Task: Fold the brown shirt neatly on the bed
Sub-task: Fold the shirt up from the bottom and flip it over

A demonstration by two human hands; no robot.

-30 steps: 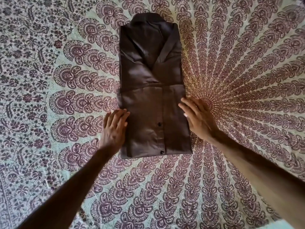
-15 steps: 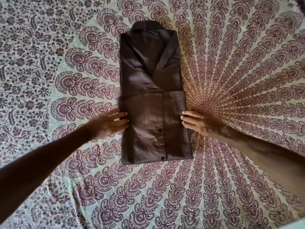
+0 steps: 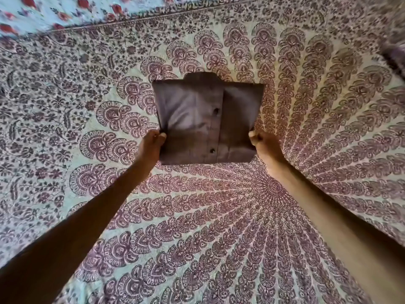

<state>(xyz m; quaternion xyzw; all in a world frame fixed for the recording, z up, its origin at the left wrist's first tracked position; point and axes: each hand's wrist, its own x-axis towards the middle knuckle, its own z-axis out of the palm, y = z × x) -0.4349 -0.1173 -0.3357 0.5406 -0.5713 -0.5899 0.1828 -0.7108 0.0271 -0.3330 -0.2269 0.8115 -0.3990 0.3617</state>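
Observation:
The brown shirt is folded into a compact rectangle with its button placket and two dark buttons facing me. It is held up off the bed, its collar end away from me. My left hand grips the shirt's left edge, fingers curled around the fabric. My right hand grips the right edge the same way. Both arms stretch forward over the patterned bedspread.
The bedspread carries a purple-and-cream mandala print that covers nearly the whole view. A light blue floral cloth shows along the far top-left edge. A dark fabric fold sits at the right edge.
Both hands were lying flat beside the folded shirt; now they have closed on its side edges and lifted it off the bed and farther away. The view has shifted forward.

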